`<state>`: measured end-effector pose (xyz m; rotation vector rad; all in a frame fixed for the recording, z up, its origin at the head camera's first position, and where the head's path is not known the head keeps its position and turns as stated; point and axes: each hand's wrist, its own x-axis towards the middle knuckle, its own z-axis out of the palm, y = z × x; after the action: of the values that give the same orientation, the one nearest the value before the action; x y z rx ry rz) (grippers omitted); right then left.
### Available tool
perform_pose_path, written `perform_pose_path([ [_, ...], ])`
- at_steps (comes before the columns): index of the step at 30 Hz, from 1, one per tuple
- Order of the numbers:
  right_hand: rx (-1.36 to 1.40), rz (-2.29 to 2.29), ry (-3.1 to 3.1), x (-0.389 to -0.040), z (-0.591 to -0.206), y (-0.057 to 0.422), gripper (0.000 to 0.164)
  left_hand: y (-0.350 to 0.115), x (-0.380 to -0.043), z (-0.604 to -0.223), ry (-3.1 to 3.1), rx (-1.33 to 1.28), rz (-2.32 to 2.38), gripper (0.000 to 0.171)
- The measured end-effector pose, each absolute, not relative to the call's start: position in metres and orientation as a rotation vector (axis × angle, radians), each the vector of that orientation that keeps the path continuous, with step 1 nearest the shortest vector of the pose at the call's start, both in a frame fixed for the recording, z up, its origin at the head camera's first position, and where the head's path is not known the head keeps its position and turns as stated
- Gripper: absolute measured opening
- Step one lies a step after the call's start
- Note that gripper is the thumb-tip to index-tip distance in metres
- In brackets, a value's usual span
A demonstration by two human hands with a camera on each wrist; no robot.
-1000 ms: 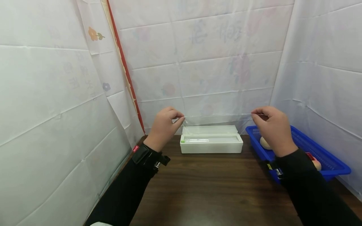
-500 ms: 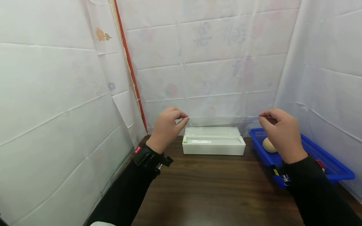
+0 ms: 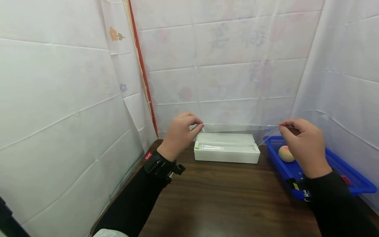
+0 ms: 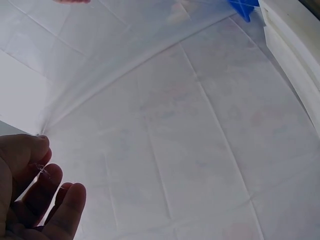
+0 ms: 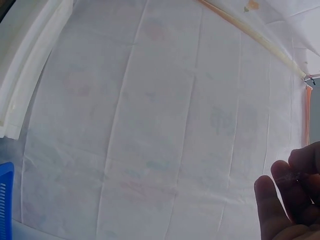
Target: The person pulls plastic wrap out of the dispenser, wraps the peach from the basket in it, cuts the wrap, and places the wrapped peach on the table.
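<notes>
So I've got a sheet of cling film stretched out in the air between my two hands, its long edge running left to right, pretty much level and parallel to the white dispenser box sitting right under and behind it on the table. The film slopes down from that top edge back toward the box, and the box's long side runs the same left-right way. My left hand is pinching the left corner between thumb and fingertip, other fingers curled in; in the left wrist view you can see the film puckering into creases right at the pinch. My right hand is pinching the right corner the same way, so the hands are well apart with the film taut between them. Just to the right of the box there's a blue basket on the table with a peach in it, partly behind my right hand. White sheeting hangs all around the table.
</notes>
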<state>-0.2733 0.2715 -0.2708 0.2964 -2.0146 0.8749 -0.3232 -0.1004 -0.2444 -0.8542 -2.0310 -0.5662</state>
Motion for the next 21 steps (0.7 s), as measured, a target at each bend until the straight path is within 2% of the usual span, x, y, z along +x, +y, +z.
perform_pose_path([
  [12,0.324,0.842,-2.008,-0.266,-0.267,0.271,0.014,-0.104,-0.309,-0.242,-2.037,-0.857,-0.559,0.005],
  [21,0.338,0.821,-2.064,-0.247,-0.272,0.272,0.010,-0.112,-0.288,-0.251,-2.052,-0.856,-0.498,0.002],
])
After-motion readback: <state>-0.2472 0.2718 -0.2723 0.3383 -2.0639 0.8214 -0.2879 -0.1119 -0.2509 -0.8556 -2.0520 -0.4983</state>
